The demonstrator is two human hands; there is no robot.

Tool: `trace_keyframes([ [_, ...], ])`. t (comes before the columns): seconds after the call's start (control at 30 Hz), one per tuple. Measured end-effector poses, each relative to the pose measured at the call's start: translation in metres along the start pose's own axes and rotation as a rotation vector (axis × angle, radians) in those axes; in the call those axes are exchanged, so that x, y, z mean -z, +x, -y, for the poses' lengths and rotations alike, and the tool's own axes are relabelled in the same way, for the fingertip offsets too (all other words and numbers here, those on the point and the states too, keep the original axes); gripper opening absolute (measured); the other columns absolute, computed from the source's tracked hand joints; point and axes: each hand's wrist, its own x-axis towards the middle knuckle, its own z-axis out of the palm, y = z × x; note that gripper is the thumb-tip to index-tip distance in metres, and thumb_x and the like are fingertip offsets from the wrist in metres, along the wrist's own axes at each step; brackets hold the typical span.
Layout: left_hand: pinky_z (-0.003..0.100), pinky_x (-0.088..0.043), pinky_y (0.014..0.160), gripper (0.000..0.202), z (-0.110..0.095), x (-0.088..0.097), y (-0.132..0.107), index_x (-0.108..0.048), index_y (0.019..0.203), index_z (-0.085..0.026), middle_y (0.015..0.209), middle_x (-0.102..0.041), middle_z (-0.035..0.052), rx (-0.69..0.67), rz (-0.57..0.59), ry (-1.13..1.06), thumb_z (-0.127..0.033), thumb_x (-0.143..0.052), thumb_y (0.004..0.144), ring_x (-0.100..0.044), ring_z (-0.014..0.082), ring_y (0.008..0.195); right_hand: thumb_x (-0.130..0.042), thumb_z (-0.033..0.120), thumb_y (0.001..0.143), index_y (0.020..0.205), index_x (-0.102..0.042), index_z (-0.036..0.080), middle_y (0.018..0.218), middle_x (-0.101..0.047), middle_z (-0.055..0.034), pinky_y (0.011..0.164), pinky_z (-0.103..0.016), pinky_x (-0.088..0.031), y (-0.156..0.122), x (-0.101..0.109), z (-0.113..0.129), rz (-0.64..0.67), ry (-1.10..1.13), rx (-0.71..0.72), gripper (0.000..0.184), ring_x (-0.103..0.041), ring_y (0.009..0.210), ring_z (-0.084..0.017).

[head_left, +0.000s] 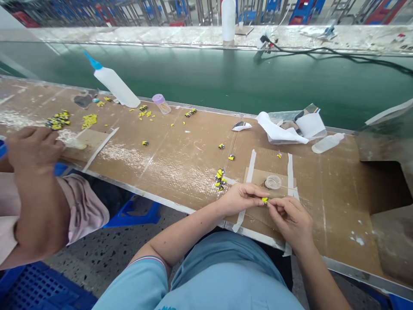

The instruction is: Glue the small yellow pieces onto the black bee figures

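My left hand [240,197] pinches a small yellow part [265,199] over the near edge of the brown workbench [180,150]. My right hand [290,217] meets it from the right, fingers pinched together at the same part, perhaps around a thin stick that I cannot make out. A small pile of yellow and black parts [220,179] lies just left of my left hand. A shallow clear dish [272,182] sits on a taped cardboard patch [263,178] right behind my hands.
A co-worker's arm [35,189] rests on the bench at left, near more yellow parts [74,119]. A white squeeze bottle with blue nozzle [114,84], a purple-capped vial [161,103], a lying clear bottle [327,142] and papers [290,127] stand along the far edge. Beyond runs a green conveyor belt [226,77].
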Motion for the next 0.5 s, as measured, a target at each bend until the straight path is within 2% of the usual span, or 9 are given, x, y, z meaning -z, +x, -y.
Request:
trace_keyframes([
  [0.23, 0.029, -0.052, 0.081, 0.044, -0.0014, -0.0032, -0.0017, -0.071, 0.082, -0.013, 0.075, -0.070, 0.0033, 0.220, 0.001, -0.309, -0.039, -0.085, 0.050, -0.065, 0.0109, 0.069, -0.058, 0.018, 0.085, 0.086, -0.066, 0.022, 0.070, -0.060, 0.0006, 0.053, -0.020, -0.047, 0.0013, 0.0023, -0.0004, -0.039, -0.011, 0.042, 0.008, -0.056, 0.060, -0.009],
  [0.33, 0.029, -0.052, 0.080, 0.044, -0.0022, -0.0044, -0.0018, -0.070, 0.079, -0.011, 0.070, -0.069, 0.0030, 0.261, -0.028, -0.353, -0.038, -0.085, 0.049, -0.065, 0.0107, 0.066, -0.058, 0.016, 0.085, 0.091, -0.066, 0.023, 0.075, -0.061, -0.0006, 0.058, -0.022, -0.049, 0.0004, 0.0027, -0.0026, -0.041, -0.021, 0.094, 0.012, -0.059, 0.065, -0.010],
  [0.5, 0.031, -0.051, 0.084, 0.046, -0.0018, -0.0054, -0.0009, -0.070, 0.080, -0.010, 0.074, -0.070, 0.0033, 0.269, -0.040, -0.358, -0.035, -0.087, 0.045, -0.065, 0.0111, 0.068, -0.058, 0.012, 0.084, 0.094, -0.064, 0.021, 0.078, -0.061, -0.0009, 0.064, -0.021, -0.049, -0.0010, 0.0031, -0.0034, -0.036, -0.098, 0.174, 0.014, -0.059, 0.068, -0.010],
])
